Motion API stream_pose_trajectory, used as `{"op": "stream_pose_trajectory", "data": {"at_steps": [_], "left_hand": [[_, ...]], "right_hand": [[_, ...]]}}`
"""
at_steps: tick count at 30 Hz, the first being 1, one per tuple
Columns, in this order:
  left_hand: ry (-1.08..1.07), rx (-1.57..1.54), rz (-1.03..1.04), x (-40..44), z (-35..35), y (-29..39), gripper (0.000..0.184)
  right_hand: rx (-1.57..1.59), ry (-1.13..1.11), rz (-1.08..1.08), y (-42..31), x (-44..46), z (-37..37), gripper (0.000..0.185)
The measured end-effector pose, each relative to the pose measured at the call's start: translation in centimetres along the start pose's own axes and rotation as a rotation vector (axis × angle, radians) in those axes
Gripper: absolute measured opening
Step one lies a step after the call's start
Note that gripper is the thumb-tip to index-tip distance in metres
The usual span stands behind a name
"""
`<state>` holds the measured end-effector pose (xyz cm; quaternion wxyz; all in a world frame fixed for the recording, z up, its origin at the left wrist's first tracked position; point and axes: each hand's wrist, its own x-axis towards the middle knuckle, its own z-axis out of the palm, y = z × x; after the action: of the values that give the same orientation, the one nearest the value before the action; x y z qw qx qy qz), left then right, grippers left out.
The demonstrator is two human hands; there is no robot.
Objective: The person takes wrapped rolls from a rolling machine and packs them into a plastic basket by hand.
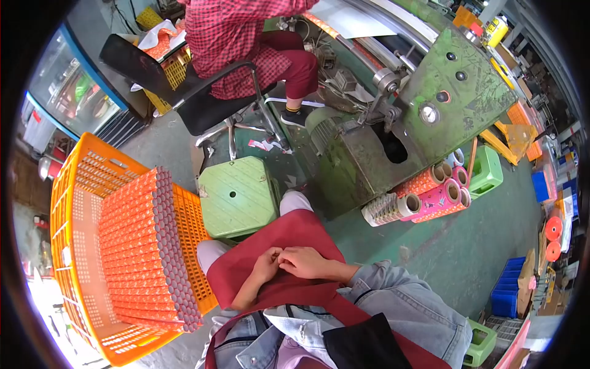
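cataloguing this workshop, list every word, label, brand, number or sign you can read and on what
No text can be read.
Yellow cylindrical can: dark markings, too small and blurred.
Round white dial on the scuffed green metal machine: markings too small.
Stacked orange tubes: pale pattern, no legible words.

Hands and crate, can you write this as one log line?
left hand: over apron | right hand: over apron, beside left | crate: holds tubes

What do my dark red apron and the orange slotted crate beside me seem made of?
Dark red apron: probably cloth with a matt finish, since it drapes over your lap; fibre unclear. Orange slotted crate: likely moulded plastic, fairly smooth, from its even colour and regular openings.
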<state>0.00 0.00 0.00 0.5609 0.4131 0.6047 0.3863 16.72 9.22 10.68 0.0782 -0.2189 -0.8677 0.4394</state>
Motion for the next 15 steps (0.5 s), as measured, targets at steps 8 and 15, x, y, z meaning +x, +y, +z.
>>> {"op": "stream_pose_trajectory", "data": {"at_steps": [8, 15], "left_hand": [[0.036, 0.083, 0.051, -1.8, -0.3, 0.9, 0.023], [0.058, 0.268, 0.115, -1.9, -0.4, -1.3, 0.025]], "right_hand": [[-0.054, -0.046, -0.049, -2.1, 0.6, 0.4, 0.015], [-0.023, -0.086, -0.058, -2.4, 0.6, 1.5, 0.014]]}}
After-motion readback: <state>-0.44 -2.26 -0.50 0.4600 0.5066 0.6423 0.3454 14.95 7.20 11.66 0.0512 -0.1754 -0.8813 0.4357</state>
